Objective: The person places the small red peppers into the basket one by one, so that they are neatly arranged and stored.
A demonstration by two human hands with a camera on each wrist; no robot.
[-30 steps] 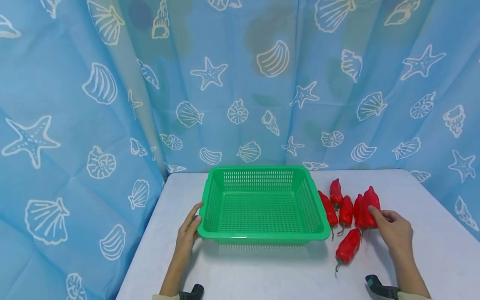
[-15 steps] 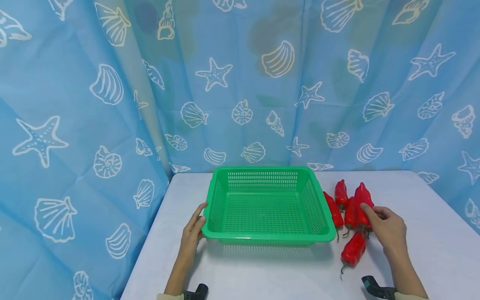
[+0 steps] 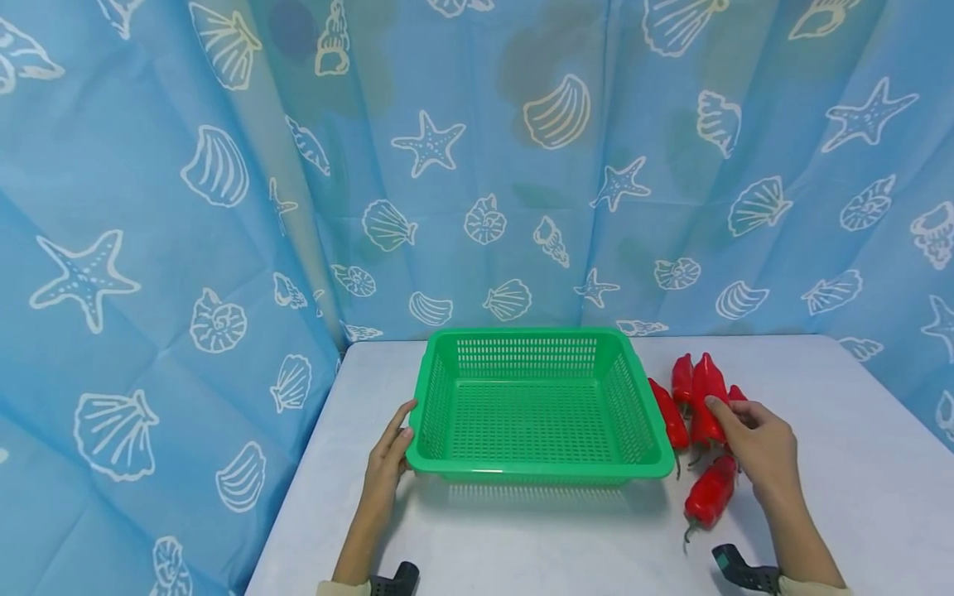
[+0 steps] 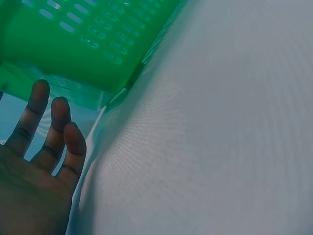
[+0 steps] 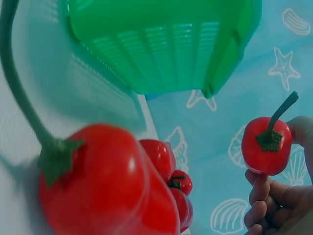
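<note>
A green plastic basket [image 3: 522,473] stands on the white table, nothing inside it. My left hand [image 3: 383,476] touches its left rim; in the left wrist view the fingers of the left hand [image 4: 44,147] are spread beside the basket wall [image 4: 73,63]. Right of the basket, my right hand [image 3: 763,447] pinches a red pepper [image 3: 708,393] between thumb and fingers, above other peppers. The right wrist view shows that held pepper [image 5: 266,152] raised, green stem toward the camera, in the right hand [image 5: 288,196]. A loose pepper [image 3: 710,492] lies nearest the front.
More red peppers [image 3: 671,418] lie close against the basket's right side, one [image 3: 681,381] farther back. A blue curtain [image 3: 477,165] with shell prints hangs behind and left of the table [image 3: 835,414].
My right hand has moved left toward the basket, carrying the pinched pepper over the others. The left hand stays at the basket's rim. The head view has shifted slightly.
</note>
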